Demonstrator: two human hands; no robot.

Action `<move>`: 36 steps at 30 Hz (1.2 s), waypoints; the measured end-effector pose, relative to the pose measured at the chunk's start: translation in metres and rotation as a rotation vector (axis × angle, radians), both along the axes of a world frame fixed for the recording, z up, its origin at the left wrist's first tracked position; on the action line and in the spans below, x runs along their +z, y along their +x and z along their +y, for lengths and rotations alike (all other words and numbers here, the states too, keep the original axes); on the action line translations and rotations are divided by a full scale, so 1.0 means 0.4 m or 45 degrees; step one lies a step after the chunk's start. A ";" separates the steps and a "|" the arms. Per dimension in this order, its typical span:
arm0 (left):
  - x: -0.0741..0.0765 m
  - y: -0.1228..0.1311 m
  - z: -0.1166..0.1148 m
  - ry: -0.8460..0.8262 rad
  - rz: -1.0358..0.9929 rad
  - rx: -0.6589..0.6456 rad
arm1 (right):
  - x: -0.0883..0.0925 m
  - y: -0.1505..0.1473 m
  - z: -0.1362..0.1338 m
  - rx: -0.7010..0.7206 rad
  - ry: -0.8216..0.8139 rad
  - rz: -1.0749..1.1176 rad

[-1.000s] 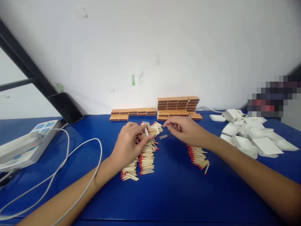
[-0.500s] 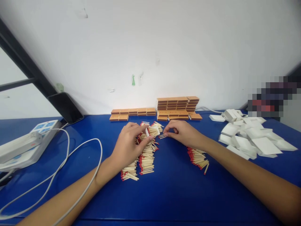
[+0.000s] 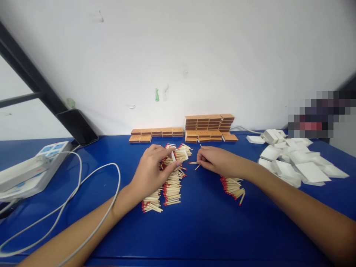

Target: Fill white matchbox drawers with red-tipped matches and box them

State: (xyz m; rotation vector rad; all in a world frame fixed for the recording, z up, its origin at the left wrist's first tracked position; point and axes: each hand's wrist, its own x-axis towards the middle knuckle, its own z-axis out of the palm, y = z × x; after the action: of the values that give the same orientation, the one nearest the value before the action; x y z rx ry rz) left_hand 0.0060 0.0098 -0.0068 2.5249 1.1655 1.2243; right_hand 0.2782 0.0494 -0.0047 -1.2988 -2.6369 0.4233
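Note:
My left hand rests over a long heap of red-tipped matches on the blue table. Its thumb and fingers pinch a small white matchbox tray. My right hand lies just to the right, fingers closed on one or two matches whose ends stick out at the fingertips. One loose match lies between the hands. A second heap of matches lies under my right wrist.
Orange matchboxes stand stacked against the wall in a low row and a taller block. White box trays are heaped at the right. A power strip with white cables and a dark phone sit at the left.
My right hand dropped from near the match heap's far end to the table, closed its fingers on matches there and drew slightly right. My left hand stayed put with the tray.

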 end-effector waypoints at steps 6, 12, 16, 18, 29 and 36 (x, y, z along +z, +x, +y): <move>-0.002 -0.004 0.004 -0.003 0.021 -0.003 | 0.016 -0.002 -0.014 0.027 0.050 0.057; -0.007 0.001 0.000 -0.026 0.038 -0.002 | 0.062 -0.016 -0.036 -0.042 0.264 0.266; -0.004 0.012 -0.009 -0.046 -0.017 -0.064 | 0.057 -0.043 -0.057 0.047 0.345 0.329; -0.002 0.015 -0.015 -0.063 -0.040 -0.106 | 0.048 -0.056 -0.065 0.114 0.368 0.322; 0.000 0.015 -0.018 -0.152 -0.103 -0.098 | 0.044 -0.072 -0.083 0.126 0.298 0.341; 0.007 0.010 -0.012 -0.171 -0.159 0.031 | 0.039 -0.059 -0.051 -0.007 0.319 0.520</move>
State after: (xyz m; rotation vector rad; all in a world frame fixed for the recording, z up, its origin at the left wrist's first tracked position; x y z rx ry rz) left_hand 0.0098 0.0051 -0.0040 2.3098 1.2097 1.2445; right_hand 0.2546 0.0289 0.0109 -1.0170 -2.2601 0.3056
